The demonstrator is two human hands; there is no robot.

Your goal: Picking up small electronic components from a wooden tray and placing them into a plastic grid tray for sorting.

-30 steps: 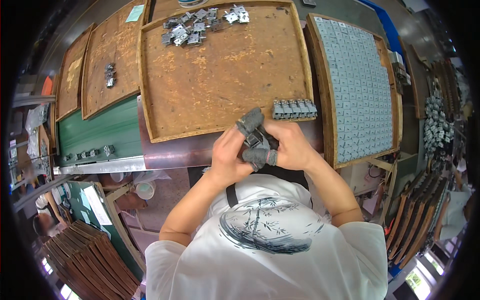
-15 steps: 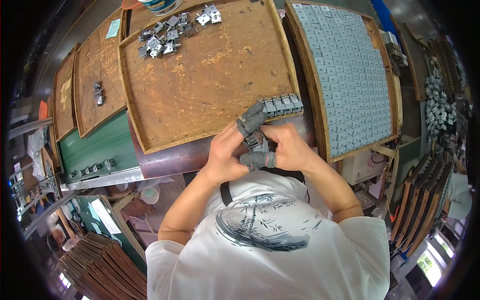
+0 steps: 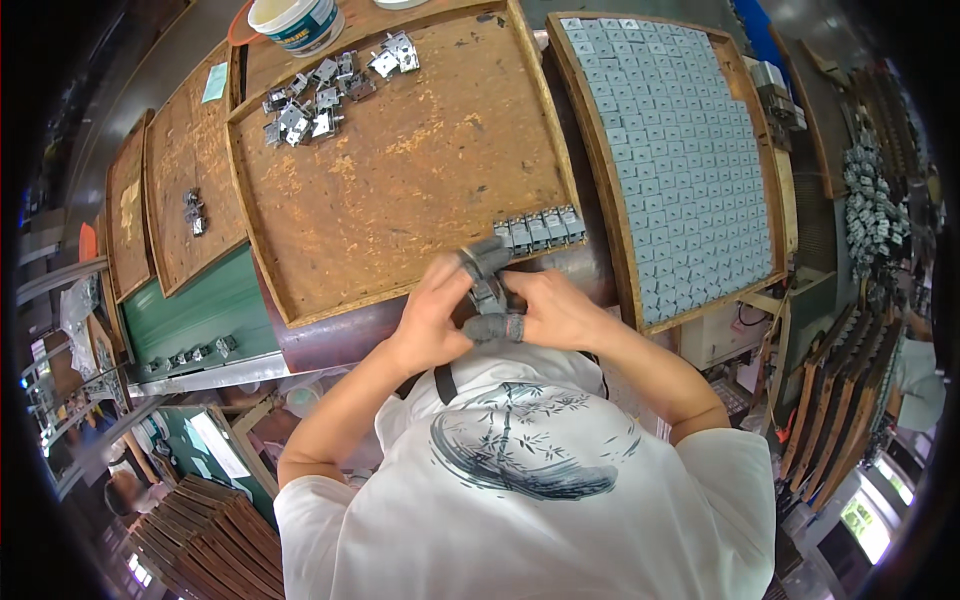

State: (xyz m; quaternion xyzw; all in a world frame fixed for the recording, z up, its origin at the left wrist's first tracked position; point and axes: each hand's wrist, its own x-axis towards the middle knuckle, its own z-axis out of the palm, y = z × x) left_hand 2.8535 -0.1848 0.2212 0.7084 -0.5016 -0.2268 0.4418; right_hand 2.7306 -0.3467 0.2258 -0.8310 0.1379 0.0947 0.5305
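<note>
Between my two hands, just in front of the near edge of the wooden tray (image 3: 400, 291), is a small silvery metal bracket-like part (image 3: 488, 297). My left hand (image 3: 428, 318) is closed on it from the left, a grey knitted finger cover on one finger, blurred by motion. From the right, my right hand (image 3: 556, 308) pinches the same part, its thumb in a similar grey cover. Fingers hide much of the part. Just beyond, a short row of similar metal parts (image 3: 540, 230) stands in the tray's near right corner. A loose pile of such parts (image 3: 312, 98) lies at its far left.
On the right is a second tray (image 3: 612, 215) filled with rows of flat grey pieces (image 3: 690, 170). A white bucket (image 3: 297, 24) stands behind the main tray. Small parts (image 3: 195, 353) lie on the green surface (image 3: 200, 310) at left. Stacked boards (image 3: 205, 535) stand lower left.
The view has shifted, so the trays sit a little lower and further left. Both hands stay together on the metal part, with my left finger moving.
</note>
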